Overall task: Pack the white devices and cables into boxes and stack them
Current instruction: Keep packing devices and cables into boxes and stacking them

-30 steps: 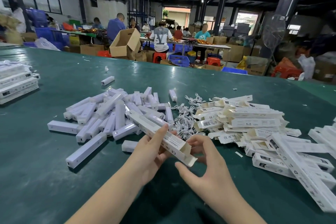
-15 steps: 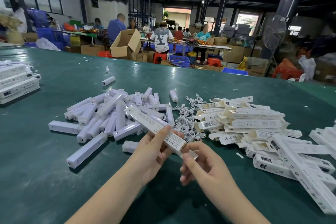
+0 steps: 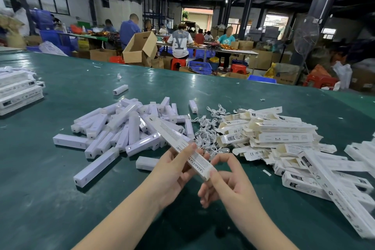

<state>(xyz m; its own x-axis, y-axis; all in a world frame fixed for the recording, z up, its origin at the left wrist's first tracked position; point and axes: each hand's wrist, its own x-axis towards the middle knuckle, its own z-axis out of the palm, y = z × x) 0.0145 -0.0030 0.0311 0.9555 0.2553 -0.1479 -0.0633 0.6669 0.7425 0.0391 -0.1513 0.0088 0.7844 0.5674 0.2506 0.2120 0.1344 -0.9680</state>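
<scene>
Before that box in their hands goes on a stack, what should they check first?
1. Left hand grips the box: ok.
2. Near end flap closed, right hand thumb on it: ok.
3. Far end closed: cannot tell.
4. Device and cable inside: cannot tell.
5. Stack at far left within reach: cannot tell.
6. More devices, cables and flat boxes waiting: ok.

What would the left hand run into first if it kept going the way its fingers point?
Probably the cables heaped just past the fingertips of the left hand, which grips the box. Depth is unclear, so it might pass over them.
</scene>
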